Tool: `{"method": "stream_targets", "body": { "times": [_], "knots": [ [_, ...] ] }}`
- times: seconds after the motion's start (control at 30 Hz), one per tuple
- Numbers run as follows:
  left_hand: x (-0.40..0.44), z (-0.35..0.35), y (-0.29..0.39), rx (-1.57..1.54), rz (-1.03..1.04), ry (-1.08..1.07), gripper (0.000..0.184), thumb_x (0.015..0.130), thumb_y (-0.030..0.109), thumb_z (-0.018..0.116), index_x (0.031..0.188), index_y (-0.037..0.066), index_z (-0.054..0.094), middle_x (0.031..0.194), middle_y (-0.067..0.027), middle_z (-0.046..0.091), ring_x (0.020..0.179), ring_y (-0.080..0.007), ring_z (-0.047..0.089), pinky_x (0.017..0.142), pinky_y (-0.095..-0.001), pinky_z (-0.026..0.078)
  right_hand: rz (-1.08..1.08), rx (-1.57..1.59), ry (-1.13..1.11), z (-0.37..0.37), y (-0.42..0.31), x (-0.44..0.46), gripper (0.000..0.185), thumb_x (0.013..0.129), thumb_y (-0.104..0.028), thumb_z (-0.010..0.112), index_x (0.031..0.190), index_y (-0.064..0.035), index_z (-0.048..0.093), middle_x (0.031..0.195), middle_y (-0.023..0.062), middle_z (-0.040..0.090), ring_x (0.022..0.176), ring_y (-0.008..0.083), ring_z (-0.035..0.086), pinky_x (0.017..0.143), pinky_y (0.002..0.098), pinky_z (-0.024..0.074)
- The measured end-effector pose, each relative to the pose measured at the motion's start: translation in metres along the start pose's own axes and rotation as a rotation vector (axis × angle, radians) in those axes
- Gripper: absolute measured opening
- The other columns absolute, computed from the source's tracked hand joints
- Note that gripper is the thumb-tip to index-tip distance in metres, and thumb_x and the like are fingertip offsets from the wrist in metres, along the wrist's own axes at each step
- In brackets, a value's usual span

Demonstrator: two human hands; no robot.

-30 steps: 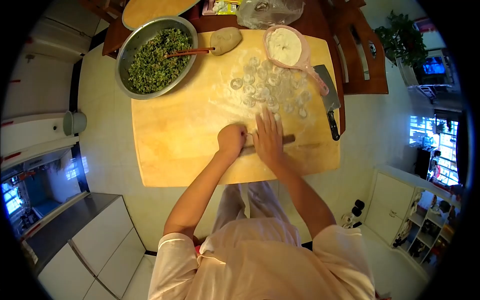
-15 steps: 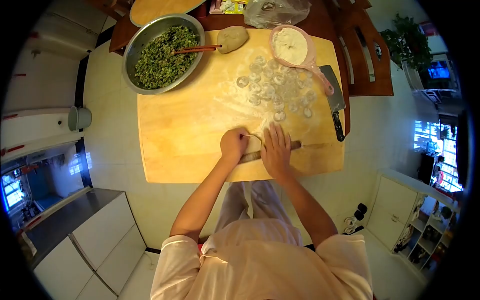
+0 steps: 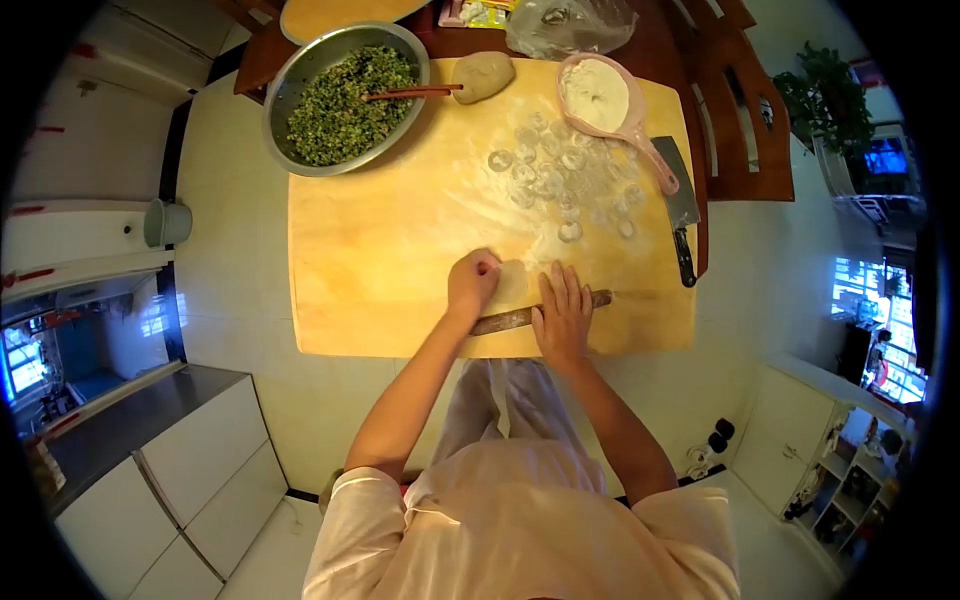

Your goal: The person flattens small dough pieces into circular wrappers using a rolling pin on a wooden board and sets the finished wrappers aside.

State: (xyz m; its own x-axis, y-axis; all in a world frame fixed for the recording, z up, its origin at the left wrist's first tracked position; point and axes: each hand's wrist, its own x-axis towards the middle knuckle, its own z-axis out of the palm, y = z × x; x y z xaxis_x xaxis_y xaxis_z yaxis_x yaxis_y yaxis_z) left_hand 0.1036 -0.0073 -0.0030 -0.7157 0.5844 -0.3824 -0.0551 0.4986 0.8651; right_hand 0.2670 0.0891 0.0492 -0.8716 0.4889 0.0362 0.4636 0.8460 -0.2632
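Note:
My left hand [image 3: 474,285] is closed at the edge of a thin round dough wrapper [image 3: 513,282], its fingers curled and pinched together. The wrapper appears flat on the floured wooden board [image 3: 370,270]. Under my right hand [image 3: 564,312] lies a dark wooden rolling pin [image 3: 505,321]; the palm rests on it with fingers stretched forward. The pin slants slightly, close to the board's near edge and just below the wrapper. Beyond my hands, several small floured dough discs [image 3: 548,180] are scattered across the board.
A metal bowl of chopped green filling [image 3: 350,105] with chopsticks [image 3: 410,92] stands far left, beside a dough lump [image 3: 484,76]. Far right are a pink scoop of flour [image 3: 596,95] and a cleaver [image 3: 680,200]. A plastic bag [image 3: 570,25] lies behind the board.
My right hand and the rolling pin have come back toward my body, off the wrapper. The wrapper's edge, raised before, now looks flat. The view has shifted slightly.

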Motion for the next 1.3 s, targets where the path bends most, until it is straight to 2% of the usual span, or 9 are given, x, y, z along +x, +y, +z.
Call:
{"method": "stream_targets", "body": {
  "times": [0.13, 0.27, 0.53, 0.6, 0.77, 0.93, 1.07, 1.17, 1.3],
  "knots": [
    [-0.009, -0.011, 0.027, 0.184, 0.009, -0.197, 0.016, 0.076, 0.002, 0.066, 0.092, 0.005, 0.069, 0.074, -0.0078, 0.066, 0.066, -0.0149, 0.061, 0.064, -0.0301, 0.049, 0.001, -0.028, 0.054, 0.007, 0.0, 0.044, 0.056, 0.085, -0.025, 0.062, 0.134, -0.0025, 0.049, 0.15, 0.0154, 0.037, 0.14, 0.0315, 0.031, 0.108, 0.0553, 0.0277],
    [0.012, 0.004, 0.042, 0.739, 0.305, -0.034, 0.012, 0.075, 0.013, 0.068, 0.085, 0.008, 0.072, 0.075, -0.0156, 0.066, 0.069, -0.0311, 0.064, 0.065, -0.0388, 0.05, -0.013, 0.045, 0.158, 0.012, 0.0, 0.099, 0.055, 0.086, -0.025, 0.061, 0.134, -0.002, 0.048, 0.149, 0.0156, 0.037, 0.14, 0.0321, 0.031, 0.109, 0.0562, 0.0261],
    [0.003, -0.018, 0.0, -0.329, -0.228, -0.226, 0.007, 0.076, 0.011, 0.068, 0.082, 0.007, 0.068, 0.074, -0.0113, 0.066, 0.066, -0.0253, 0.064, 0.064, -0.0359, 0.051, -0.002, 0.0, -0.038, -0.005, -0.002, -0.006, 0.056, 0.086, -0.025, 0.061, 0.136, -0.0036, 0.048, 0.15, 0.0149, 0.037, 0.14, 0.0338, 0.031, 0.11, 0.0544, 0.0258],
    [-0.005, -0.012, 0.009, 0.07, 0.028, -0.213, 0.009, 0.078, 0.002, 0.066, 0.087, 0.004, 0.066, 0.07, -0.0032, 0.063, 0.062, -0.0149, 0.059, 0.057, -0.0301, 0.046, 0.007, 0.0, 0.021, 0.004, -0.002, 0.025, 0.054, 0.088, -0.022, 0.059, 0.136, -0.0033, 0.048, 0.151, 0.0158, 0.035, 0.141, 0.0347, 0.029, 0.11, 0.0536, 0.0256],
    [-0.004, 0.003, 0.037, 0.477, 0.28, -0.021, 0.01, 0.078, 0.018, 0.068, 0.075, 0.009, 0.068, 0.07, -0.0143, 0.063, 0.066, -0.0329, 0.061, 0.063, -0.0409, 0.048, 0.023, 0.099, 0.078, 0.008, -0.007, 0.06, 0.053, 0.087, -0.023, 0.061, 0.135, -0.0031, 0.049, 0.15, 0.0156, 0.037, 0.139, 0.0339, 0.032, 0.11, 0.0508, 0.0265],
    [-0.001, -0.029, 0.0, -0.515, -0.065, -0.089, 0.008, 0.092, 0.018, 0.064, 0.093, 0.01, 0.063, 0.082, 0.0039, 0.062, 0.07, -0.0081, 0.057, 0.063, -0.0269, 0.049, -0.121, 0.186, -0.038, 0.0, 0.016, -0.028, 0.052, 0.084, -0.021, 0.064, 0.132, -0.0047, 0.052, 0.148, 0.0124, 0.041, 0.137, 0.0287, 0.037, 0.111, 0.049, 0.0258],
    [0.023, -0.103, -0.037, -1.217, 0.078, 0.197, 0.017, 0.098, 0.017, 0.058, 0.111, 0.007, 0.056, 0.098, -0.0017, 0.065, 0.081, -0.0098, 0.061, 0.076, -0.0257, 0.053, -0.19, 0.196, -0.077, -0.024, 0.021, -0.031, 0.047, 0.081, -0.017, 0.066, 0.126, -0.0066, 0.057, 0.141, 0.0093, 0.049, 0.131, 0.0252, 0.045, 0.109, 0.0457, 0.0297],
    [0.003, -0.096, -0.008, -0.984, -0.037, 0.437, 0.028, 0.099, 0.017, 0.055, 0.12, 0.0, 0.051, 0.113, -0.0102, 0.064, 0.101, -0.0156, 0.062, 0.092, -0.0292, 0.05, -0.244, 0.188, -0.063, -0.011, 0.033, -0.027, 0.043, 0.079, -0.013, 0.068, 0.121, -0.0066, 0.06, 0.129, 0.0076, 0.056, 0.121, 0.0249, 0.051, 0.105, 0.0439, 0.0348],
    [0.001, -0.061, -0.005, -0.298, 0.376, 0.594, 0.042, 0.1, 0.012, 0.048, 0.137, -0.004, 0.041, 0.138, -0.0201, 0.049, 0.129, -0.0289, 0.048, 0.109, -0.038, 0.037, -0.22, 0.265, -0.059, -0.004, 0.049, -0.034, 0.042, 0.077, -0.011, 0.069, 0.117, -0.0062, 0.062, 0.117, 0.0086, 0.059, 0.112, 0.0264, 0.055, 0.1, 0.0434, 0.0397]
  ]
}}
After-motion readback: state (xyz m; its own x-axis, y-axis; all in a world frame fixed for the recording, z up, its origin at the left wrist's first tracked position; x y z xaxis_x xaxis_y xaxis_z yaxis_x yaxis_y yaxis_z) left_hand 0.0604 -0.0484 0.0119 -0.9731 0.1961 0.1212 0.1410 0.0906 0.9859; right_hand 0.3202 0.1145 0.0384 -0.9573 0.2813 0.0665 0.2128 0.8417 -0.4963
